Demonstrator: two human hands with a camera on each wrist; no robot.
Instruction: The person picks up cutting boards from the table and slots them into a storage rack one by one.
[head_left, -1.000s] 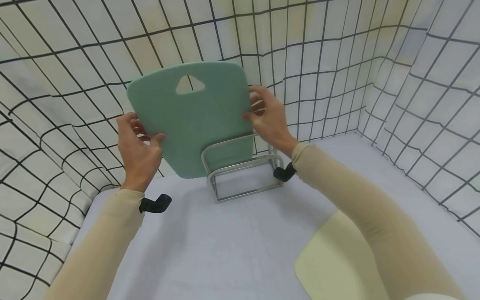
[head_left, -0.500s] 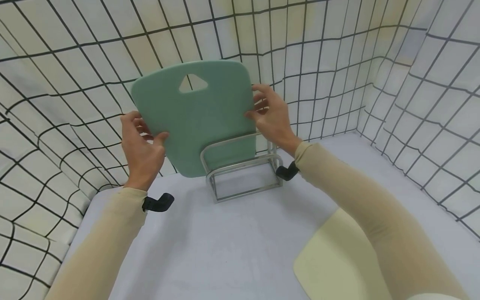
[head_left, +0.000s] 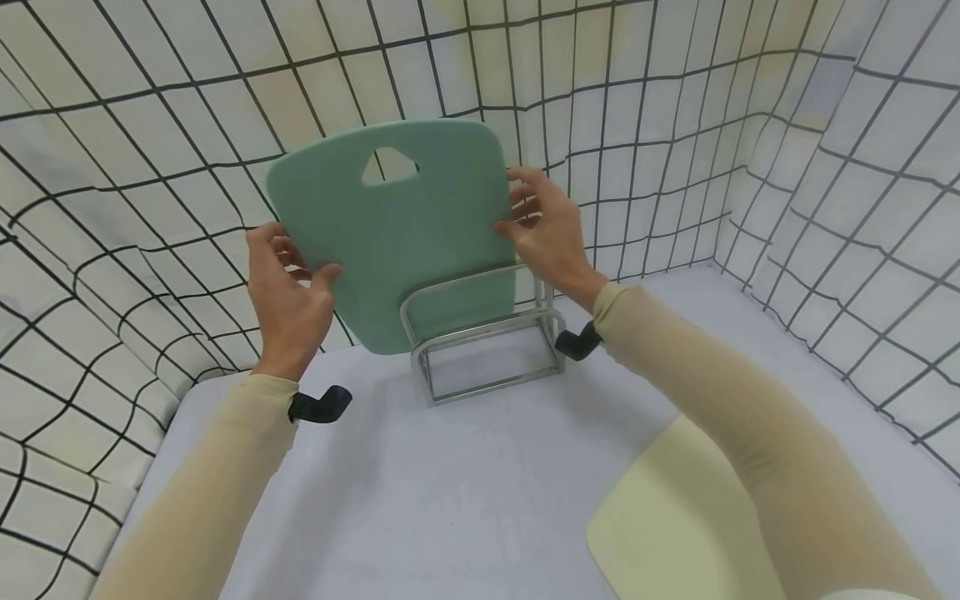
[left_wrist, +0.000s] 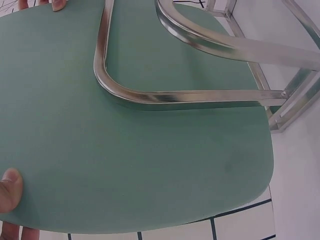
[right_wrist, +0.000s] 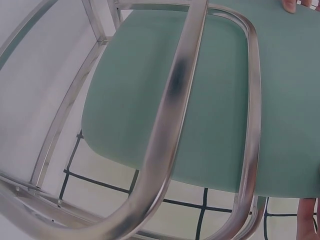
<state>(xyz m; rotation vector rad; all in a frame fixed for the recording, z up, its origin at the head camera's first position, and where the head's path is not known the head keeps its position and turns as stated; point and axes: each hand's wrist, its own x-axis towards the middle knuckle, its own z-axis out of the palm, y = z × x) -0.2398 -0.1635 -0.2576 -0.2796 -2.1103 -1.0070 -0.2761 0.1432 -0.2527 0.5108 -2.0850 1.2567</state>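
Note:
Both hands hold a green cutting board [head_left: 420,225] with a cut-out handle hole near its top edge. My left hand [head_left: 288,308] grips the board's left edge, thumb on the near face and fingers behind. On the opposite edge, my right hand [head_left: 551,233] pinches it between thumb and fingers. The board stands nearly upright, leaning back, with its lower part behind a bent loop of the metal rack [head_left: 495,385]. Its lower left corner sticks out past the rack's left side. In the right wrist view the board [right_wrist: 215,120] passes behind two of the rack's tubes.
A cream-coloured board [head_left: 675,517] lies flat on the white tabletop [head_left: 450,492] at the front right, partly hidden by the right sleeve. A white cloth wall with dark grid lines [head_left: 637,125] rises close behind the rack and along both sides.
The green cutting board has shifted a little to the right, with both hands moving along with it. The rack has stayed in place.

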